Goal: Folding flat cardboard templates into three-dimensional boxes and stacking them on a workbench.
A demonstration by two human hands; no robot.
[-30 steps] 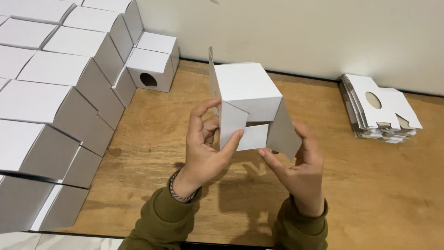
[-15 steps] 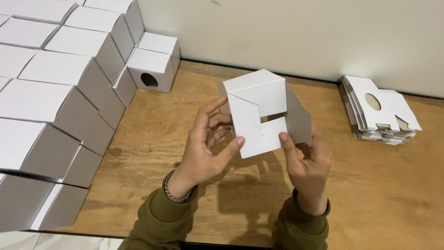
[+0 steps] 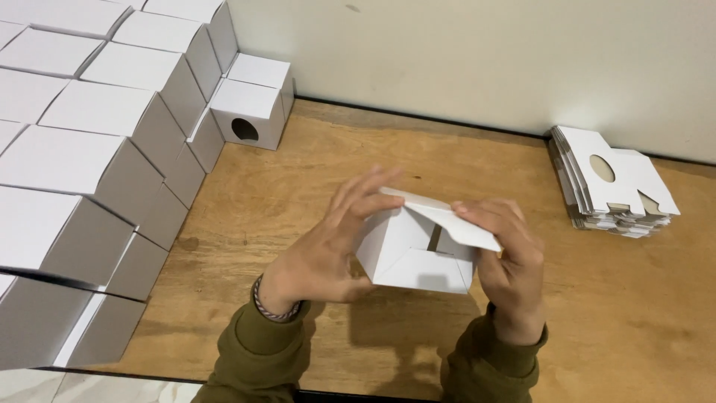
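Note:
Between both hands I hold a small white cardboard box [image 3: 418, 250] above the wooden table [image 3: 313, 186], its flaps partly folded. My left hand [image 3: 328, 250] grips the box's left side, fingers reaching over its top edge. My right hand [image 3: 507, 261] holds the right side, its fingers pressing on the top flap. Both wrists wear olive green sleeves, and a beaded bracelet sits on the left wrist.
Many folded white boxes [image 3: 89, 142] are stacked in stepped rows along the left. One white box with a round hole [image 3: 250, 112] stands at the back by the wall. A pile of flat box blanks [image 3: 611, 183] lies at the right.
The box has come down lower and tilted over, its open side turned toward me. My right hand moved from beneath the box up onto its top flap.

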